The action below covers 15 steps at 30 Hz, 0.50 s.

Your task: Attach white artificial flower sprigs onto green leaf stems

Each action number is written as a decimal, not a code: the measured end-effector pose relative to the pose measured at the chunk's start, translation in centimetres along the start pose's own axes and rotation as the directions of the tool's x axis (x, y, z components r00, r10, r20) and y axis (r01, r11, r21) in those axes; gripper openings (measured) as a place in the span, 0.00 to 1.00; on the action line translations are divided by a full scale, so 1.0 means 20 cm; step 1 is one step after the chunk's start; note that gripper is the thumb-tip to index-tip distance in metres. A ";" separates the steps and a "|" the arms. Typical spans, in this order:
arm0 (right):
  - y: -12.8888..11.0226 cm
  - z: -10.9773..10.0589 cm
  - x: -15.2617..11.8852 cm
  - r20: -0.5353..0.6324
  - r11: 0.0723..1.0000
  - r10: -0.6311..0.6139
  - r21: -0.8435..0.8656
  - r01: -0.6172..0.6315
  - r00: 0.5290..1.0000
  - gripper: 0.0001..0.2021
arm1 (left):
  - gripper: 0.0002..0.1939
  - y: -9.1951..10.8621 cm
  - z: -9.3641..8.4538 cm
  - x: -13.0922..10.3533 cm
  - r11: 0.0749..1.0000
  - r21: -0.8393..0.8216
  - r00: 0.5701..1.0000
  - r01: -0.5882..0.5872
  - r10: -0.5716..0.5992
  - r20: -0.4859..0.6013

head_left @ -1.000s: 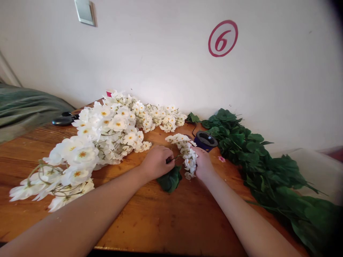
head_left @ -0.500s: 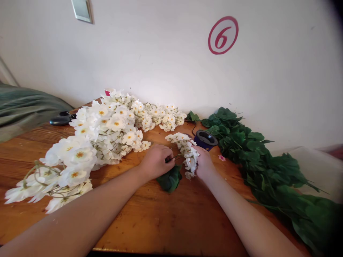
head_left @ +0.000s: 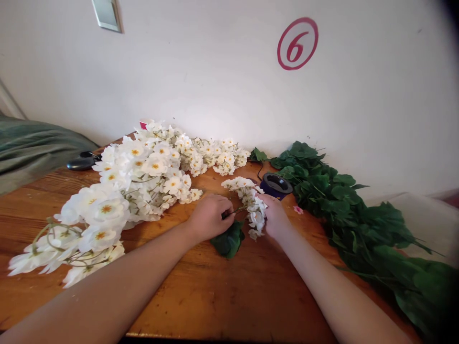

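Note:
Between my hands is a small spray of white artificial flowers on a thin green stem. My left hand is closed, with fingers pinched on the stem. Just under those fingers hangs a broad dark green leaf; whether it joins the stem is hidden. On the spray's right side, my right hand is closed around the blossoms, its fingertips partly covered by petals. Close behind the right hand stands a dark round pot with a black rim.
A large heap of white flowers covers the left and back of the wooden table. Green leaf sprigs pile along the right. A black-handled tool lies far left, and a tiny pink flower is near the pot.
Both hands keep their hold on the spray and stem with hardly any movement. The whole view has shifted slightly.

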State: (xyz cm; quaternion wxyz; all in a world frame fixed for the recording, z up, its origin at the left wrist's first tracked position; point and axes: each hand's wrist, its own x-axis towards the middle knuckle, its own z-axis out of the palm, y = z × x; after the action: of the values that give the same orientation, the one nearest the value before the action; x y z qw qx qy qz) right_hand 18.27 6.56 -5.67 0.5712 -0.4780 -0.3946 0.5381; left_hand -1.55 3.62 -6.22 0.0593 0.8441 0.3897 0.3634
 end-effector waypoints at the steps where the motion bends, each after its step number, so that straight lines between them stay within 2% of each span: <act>1: -0.01 -0.01 0.00 0.010 1.000 -0.009 -0.019 0.009 1.000 0.10 | 0.07 0.00 0.00 0.00 1.000 0.002 1.000 -0.018 0.018 0.009; 6: -0.04 -0.03 0.01 0.052 0.997 -0.017 -0.068 0.021 0.999 0.11 | 0.08 0.00 0.00 0.00 0.998 0.026 0.995 -0.063 0.061 0.084; 15: -0.04 0.01 -0.02 0.074 0.996 -0.058 -0.057 0.062 0.996 0.15 | 0.08 0.01 -0.01 0.00 0.999 -0.034 0.999 -0.001 0.002 0.038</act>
State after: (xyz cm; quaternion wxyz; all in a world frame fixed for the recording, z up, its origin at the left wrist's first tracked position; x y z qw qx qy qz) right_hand 18.23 6.21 -4.82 0.5580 -0.4627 -0.4450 0.5259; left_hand -1.52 3.51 -5.99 0.0807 0.8502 0.3815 0.3538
